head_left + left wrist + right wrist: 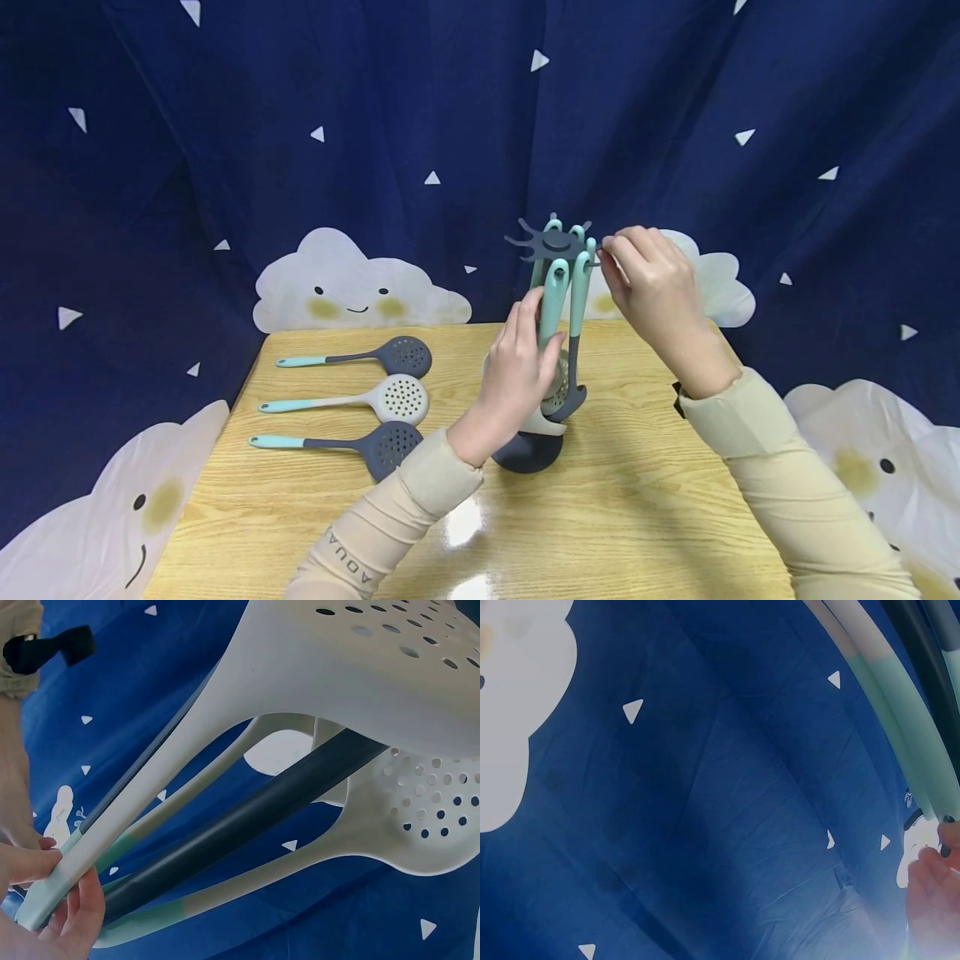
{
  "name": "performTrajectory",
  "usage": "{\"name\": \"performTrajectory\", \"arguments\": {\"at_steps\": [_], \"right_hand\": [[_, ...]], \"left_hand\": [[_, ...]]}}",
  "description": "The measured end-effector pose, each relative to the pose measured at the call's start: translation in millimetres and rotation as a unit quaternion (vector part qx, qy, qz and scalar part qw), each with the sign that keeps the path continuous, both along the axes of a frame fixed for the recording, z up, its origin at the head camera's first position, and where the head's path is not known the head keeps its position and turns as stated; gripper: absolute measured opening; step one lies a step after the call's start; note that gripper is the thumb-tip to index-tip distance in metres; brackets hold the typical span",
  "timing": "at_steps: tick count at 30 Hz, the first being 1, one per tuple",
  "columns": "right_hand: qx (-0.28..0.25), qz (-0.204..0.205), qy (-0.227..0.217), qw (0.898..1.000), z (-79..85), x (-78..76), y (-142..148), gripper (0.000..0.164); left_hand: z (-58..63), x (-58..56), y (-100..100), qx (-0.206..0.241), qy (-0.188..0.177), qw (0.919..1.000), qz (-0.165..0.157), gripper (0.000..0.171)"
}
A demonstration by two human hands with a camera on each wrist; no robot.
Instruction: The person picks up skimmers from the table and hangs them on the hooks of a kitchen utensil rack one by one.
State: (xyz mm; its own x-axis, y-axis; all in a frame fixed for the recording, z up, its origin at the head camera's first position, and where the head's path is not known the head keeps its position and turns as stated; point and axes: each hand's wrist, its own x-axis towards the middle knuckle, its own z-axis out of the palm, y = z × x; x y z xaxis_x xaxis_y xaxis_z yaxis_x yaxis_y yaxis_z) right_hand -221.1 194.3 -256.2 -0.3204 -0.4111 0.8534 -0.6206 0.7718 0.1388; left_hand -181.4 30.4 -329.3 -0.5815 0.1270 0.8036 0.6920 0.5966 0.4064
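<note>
A dark rotating utensil rack (557, 241) with several hooks around its top stands on a round dark base (528, 454). Mint-handled utensils hang around its pole, among them a dark ladle (573, 367) and a white perforated skimmer (427, 802). My left hand (517, 358) holds the mint handle (553, 304) of a white perforated utensil (247, 675), thumb and fingers on either side of it. Its broad head fills the top of the left wrist view. At the rack's right side, my right hand (651, 279) pinches a hook with thumb and fingertips.
On the table's left lie a dark skimmer (408, 357), a white skimmer (401, 398) and a dark perforated turner (393, 446), handles pointing left. The wooden table (637, 500) ends at a blue curtain (375, 83) with white triangles and clouds.
</note>
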Motion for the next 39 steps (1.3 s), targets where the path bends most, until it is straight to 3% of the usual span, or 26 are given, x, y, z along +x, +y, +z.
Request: {"name": "performTrajectory", "arguments": {"at_steps": [10, 14, 19, 25, 34, 39], "right_hand": [[-0.011, 0.001, 0.003, 1.000, 0.8, 0.8, -2, 0.005], [-0.001, -0.005, -0.001, 1.000, 0.4, 0.6, -1, 0.005], [0.009, -0.010, -0.009, 1.000, 0.0, 0.6, 0, 0.006], [0.019, -0.016, -0.012, 1.000, 1.5, 1.4, 1, 0.007], [0.016, -0.014, -0.009, 1.000, 1.7, 1.3, 0, 0.006], [0.007, -0.008, -0.007, 1.000, 0.7, 0.2, 0, 0.006]], "left_hand": [[-7.9, -3.6, -8, 0.037, -0.017, 0.9977, -0.054, 0.053], [-17.0, -8.6, -20, 0.040, 0.005, 0.9980, -0.049, 0.043], [-34.2, -16.1, -42, 0.045, 0.018, 0.9988, 0.000, 0.037], [-62.1, -25.9, -81, 0.039, -0.012, 0.9943, 0.098, 0.037], [-112.0, -33.8, -154, 0.031, -0.063, 0.9719, 0.225, 0.038], [-141.4, -28.8, -188, 0.031, -0.095, 0.9510, 0.293, 0.042]]}}
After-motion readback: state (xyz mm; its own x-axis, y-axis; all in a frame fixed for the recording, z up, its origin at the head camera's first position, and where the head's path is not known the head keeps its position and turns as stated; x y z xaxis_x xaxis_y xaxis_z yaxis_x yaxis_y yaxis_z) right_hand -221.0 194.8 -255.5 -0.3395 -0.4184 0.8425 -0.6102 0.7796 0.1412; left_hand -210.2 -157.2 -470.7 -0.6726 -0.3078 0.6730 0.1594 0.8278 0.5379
